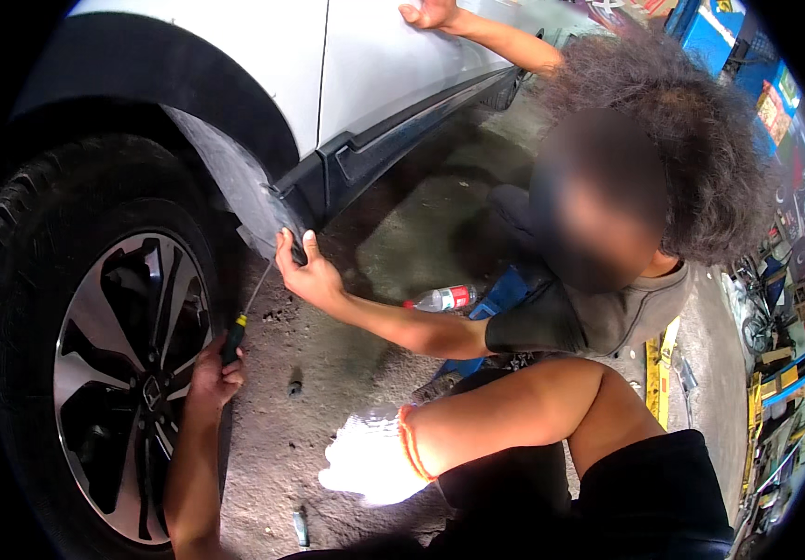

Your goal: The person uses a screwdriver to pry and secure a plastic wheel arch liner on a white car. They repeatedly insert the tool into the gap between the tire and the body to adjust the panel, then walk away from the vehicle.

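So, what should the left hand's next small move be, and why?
Perhaps angle the screwdriver away from the co-worker's hand before pushing: the left hand holds it, and its shaft ends close to those fingers, near the grey liner. Contact is unclear.

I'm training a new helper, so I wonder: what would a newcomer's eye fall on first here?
Probably the large wheel filling the left side, beneath the white car body. Then the glaring white glove with its orange cuff at lower centre, and the co-worker at right, one arm stretched toward the wheel arch's lower corner. Beside the wheel, the left grip holds a black-and-yellow screwdriver pointing up toward that corner.
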{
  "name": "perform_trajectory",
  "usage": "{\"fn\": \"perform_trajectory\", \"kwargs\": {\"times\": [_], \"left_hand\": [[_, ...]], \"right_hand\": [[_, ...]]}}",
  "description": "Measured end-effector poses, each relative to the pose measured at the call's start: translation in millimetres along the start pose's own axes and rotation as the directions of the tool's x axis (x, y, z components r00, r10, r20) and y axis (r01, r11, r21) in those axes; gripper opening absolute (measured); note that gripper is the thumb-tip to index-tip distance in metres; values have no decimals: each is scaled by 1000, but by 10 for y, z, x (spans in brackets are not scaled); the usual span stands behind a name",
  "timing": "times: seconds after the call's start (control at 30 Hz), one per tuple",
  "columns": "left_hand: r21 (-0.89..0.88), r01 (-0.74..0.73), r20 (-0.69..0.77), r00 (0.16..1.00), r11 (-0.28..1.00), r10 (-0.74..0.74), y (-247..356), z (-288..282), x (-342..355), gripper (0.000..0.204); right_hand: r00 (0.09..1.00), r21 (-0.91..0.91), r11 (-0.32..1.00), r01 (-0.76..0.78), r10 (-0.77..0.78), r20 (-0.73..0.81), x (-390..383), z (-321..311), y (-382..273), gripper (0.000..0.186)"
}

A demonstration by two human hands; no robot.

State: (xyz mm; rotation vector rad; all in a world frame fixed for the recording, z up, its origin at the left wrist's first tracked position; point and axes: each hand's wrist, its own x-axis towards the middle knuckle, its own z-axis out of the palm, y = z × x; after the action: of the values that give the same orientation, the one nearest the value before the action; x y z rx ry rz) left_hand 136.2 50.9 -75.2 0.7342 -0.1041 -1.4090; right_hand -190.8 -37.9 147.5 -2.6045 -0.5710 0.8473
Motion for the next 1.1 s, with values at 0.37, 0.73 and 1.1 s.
{"fn": "perform_trajectory", "kwargs": {"times": [0.37,0.73,1.1], "left_hand": [[708,-412,-217,645,573,732,-56,657,-125,33],[838,-192,543,383,-510,747,-74,510,-109,28],[-400,35,-363,911,916,-193,70,485,-152,32]], "right_hand": [[957,-111,991,80,-108,-270,-130,280,-10,46],[883,-195,978,74,-155,-442,-316,313,12,45],[986,-55,998,-15,6,-166,-88,310,-111,41]]}}
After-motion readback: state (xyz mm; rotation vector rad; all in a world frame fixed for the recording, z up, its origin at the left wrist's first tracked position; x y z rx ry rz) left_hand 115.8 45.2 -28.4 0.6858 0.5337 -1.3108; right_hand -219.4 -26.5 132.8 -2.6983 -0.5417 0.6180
